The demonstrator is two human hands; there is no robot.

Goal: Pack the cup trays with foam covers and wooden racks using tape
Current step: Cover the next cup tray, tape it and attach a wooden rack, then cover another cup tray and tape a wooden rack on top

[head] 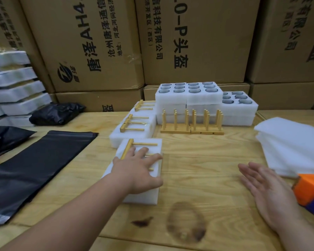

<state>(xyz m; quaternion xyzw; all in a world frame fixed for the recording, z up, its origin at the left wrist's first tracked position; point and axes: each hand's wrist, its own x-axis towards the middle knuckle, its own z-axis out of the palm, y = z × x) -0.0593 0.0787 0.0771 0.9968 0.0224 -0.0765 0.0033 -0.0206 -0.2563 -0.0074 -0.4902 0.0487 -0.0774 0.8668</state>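
Our left grip (138, 169) lies flat and open on the wooden rack (134, 151) atop the nearest foam pack (143, 194), whose long axis runs away from us, while the open right grip (261, 189) hovers empty well right, nearer the tape dispenser (310, 191).

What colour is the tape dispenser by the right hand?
Orange and blue tape dispenser, seen in the head view.

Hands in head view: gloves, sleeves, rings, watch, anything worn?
Nothing worn that shows. The left hand and right hand are both bare, with no gloves. Both forearms are uncovered as far as the frame edge, so no sleeves are visible. No rings on the fingers, no watch or wristband, no markings.
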